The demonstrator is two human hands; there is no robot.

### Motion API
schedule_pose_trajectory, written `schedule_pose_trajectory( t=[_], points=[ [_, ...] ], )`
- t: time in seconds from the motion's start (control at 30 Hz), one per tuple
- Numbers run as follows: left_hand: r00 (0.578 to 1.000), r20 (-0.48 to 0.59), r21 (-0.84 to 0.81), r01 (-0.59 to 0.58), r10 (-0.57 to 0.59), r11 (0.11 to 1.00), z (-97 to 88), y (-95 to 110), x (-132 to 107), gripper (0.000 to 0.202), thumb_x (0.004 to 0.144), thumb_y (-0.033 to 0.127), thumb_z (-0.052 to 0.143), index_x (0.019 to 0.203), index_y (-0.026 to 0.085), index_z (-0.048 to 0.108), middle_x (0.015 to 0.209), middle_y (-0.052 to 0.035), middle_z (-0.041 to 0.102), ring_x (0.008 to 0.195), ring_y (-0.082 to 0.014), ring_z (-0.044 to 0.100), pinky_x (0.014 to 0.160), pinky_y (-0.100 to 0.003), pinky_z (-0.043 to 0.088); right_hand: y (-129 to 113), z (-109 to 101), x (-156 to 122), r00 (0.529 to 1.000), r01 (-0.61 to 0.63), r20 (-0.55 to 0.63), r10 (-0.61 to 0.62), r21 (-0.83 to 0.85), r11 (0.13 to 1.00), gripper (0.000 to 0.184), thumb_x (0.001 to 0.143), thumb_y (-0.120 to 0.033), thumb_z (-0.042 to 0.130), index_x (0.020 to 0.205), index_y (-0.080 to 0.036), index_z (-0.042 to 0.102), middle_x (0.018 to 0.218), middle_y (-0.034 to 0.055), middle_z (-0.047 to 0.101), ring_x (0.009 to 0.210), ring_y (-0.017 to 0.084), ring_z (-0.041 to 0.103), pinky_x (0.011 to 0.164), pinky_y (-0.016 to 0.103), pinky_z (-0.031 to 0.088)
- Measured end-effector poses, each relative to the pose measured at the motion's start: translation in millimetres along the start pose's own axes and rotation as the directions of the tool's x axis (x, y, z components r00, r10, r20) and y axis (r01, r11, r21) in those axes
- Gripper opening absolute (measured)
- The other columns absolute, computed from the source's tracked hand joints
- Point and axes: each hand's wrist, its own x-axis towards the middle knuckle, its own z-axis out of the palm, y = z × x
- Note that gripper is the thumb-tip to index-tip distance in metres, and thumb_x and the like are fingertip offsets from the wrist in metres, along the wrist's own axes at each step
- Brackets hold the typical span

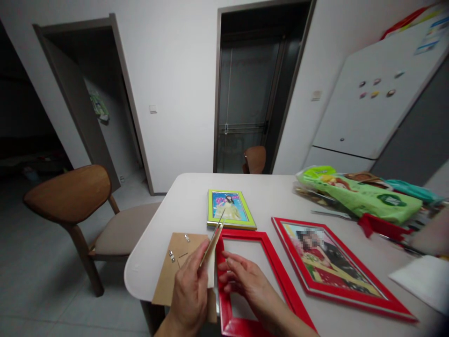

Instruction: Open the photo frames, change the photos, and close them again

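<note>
An empty red picture frame (277, 267) lies on the white table (277, 192) in front of me. My left hand (191, 292) is closed on a thin sheet, seen edge-on, (211, 244) held upright over the frame's left rail. My right hand (245, 276) rests on the frame's left part, fingers curled at its inner edge. A brown backing board (175, 264) with small metal clips lies under my left hand, at the table's left edge.
A green frame with a photo (230, 208) lies farther back. A larger red frame holding a photo (333, 262) lies to the right. Green bags (361, 196), a red object (380, 227) and white paper (421, 281) crowd the right side. A wooden chair (80, 206) stands left.
</note>
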Motion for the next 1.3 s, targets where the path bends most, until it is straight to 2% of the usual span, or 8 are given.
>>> schedule_pose_trajectory(
  t=[0.33, 0.43, 0.53, 0.63, 0.73, 0.9, 1.1, 1.3],
  points=[
    [0.968, 0.250, -0.072, 0.020, -0.001, 0.997, 6.7, 10.2, -14.8, 0.050, 0.079, 0.020, 0.040, 0.127, 0.016, 0.026, 0.129, -0.0091, 0.037, 0.118, -0.0216, 0.033, 0.097, -0.039, 0.032, -5.7, 16.1, -5.6, 0.988, 0.021, 0.151, -0.039, 0.118, 0.993, 0.031, 0.070, -0.037, 0.054, 0.092, -0.015, 0.055, 0.070, 0.0014, 0.063, 0.064, 0.013, 0.058, 0.055, 0.022, 0.043],
    [0.975, 0.222, -0.113, 0.028, -0.003, 0.993, 4.0, 8.6, -14.0, 0.055, 0.075, 0.025, 0.048, 0.126, 0.015, 0.029, 0.129, -0.0100, 0.036, 0.118, -0.0241, 0.033, 0.097, -0.040, 0.031, -5.3, 17.7, -4.8, 0.985, 0.073, 0.146, -0.086, 0.096, 0.993, 0.031, 0.069, -0.035, 0.056, 0.093, -0.015, 0.054, 0.074, 0.0020, 0.063, 0.063, 0.012, 0.058, 0.057, 0.023, 0.043],
    [0.973, 0.096, -0.220, 0.225, -0.208, 0.949, -1.9, 4.8, -5.5, 0.036, 0.081, 0.024, 0.039, 0.116, 0.019, 0.045, 0.119, -0.0066, 0.049, 0.111, -0.0200, 0.043, 0.095, -0.034, 0.034, -0.4, 13.4, -2.0, 0.996, 0.042, 0.075, -0.045, 0.043, 0.998, 0.035, 0.067, -0.033, 0.059, 0.095, -0.014, 0.052, 0.073, 0.0017, 0.061, 0.055, 0.009, 0.055, 0.051, 0.020, 0.042],
    [0.844, -0.043, -0.484, 0.450, -0.534, 0.750, -5.7, 8.2, 7.7, 0.034, 0.082, 0.031, 0.040, 0.111, 0.017, 0.048, 0.112, -0.0061, 0.055, 0.105, -0.0202, 0.049, 0.089, -0.032, 0.040, 5.2, 5.7, 0.6, 0.998, -0.008, -0.060, 0.009, 0.027, 1.000, 0.037, 0.066, -0.031, 0.061, 0.096, -0.013, 0.049, 0.070, 0.0012, 0.060, 0.052, 0.008, 0.054, 0.049, 0.020, 0.042],
    [0.728, 0.018, -0.773, 0.445, -0.685, 0.453, 2.9, 20.1, 14.9, 0.043, 0.079, 0.037, 0.045, 0.116, 0.016, 0.041, 0.105, -0.0071, 0.059, 0.098, -0.0220, 0.054, 0.082, -0.033, 0.045, 9.1, -4.5, 2.0, 0.996, 0.007, -0.094, 0.002, 0.096, 0.995, 0.031, 0.070, -0.034, 0.055, 0.093, -0.014, 0.049, 0.076, 0.0036, 0.062, 0.063, 0.011, 0.058, 0.056, 0.022, 0.045],
    [0.716, 0.252, -0.853, 0.482, -0.651, 0.201, 27.7, 31.8, 7.8, 0.053, 0.071, 0.040, 0.054, 0.115, 0.015, 0.038, 0.102, -0.0104, 0.060, 0.095, -0.0235, 0.055, 0.080, -0.034, 0.045, -1.4, -41.8, 1.1, 0.964, 0.173, -0.209, -0.164, 0.025, 0.985, 0.029, 0.072, -0.037, 0.047, 0.095, -0.019, 0.051, 0.091, 0.0059, 0.064, 0.076, 0.018, 0.060, 0.058, 0.027, 0.047],
    [0.787, 0.389, -0.454, 0.616, -0.478, 0.644, 27.5, 20.2, -5.4, 0.044, 0.068, 0.024, 0.053, 0.109, 0.013, 0.047, 0.115, -0.0123, 0.051, 0.107, -0.0222, 0.045, 0.093, -0.035, 0.033, -25.7, -94.8, -4.0, 0.960, -0.075, -0.277, -0.022, -0.334, 0.939, 0.037, 0.074, -0.032, 0.034, 0.099, -0.014, 0.055, 0.075, 0.0112, 0.067, 0.062, 0.021, 0.063, 0.051, 0.030, 0.046],
    [0.749, 0.586, -0.057, 0.418, -0.309, 0.907, 33.7, 20.6, -14.7, 0.055, 0.061, 0.019, 0.057, 0.113, 0.008, 0.046, 0.128, -0.0160, 0.036, 0.118, -0.0266, 0.030, 0.099, -0.040, 0.024, -21.1, -98.1, 6.6, 0.957, -0.071, -0.277, -0.089, -0.518, 0.852, 0.040, 0.073, -0.027, 0.033, 0.105, -0.013, 0.052, 0.070, 0.0076, 0.068, 0.063, 0.020, 0.063, 0.053, 0.028, 0.047]
  ],
)
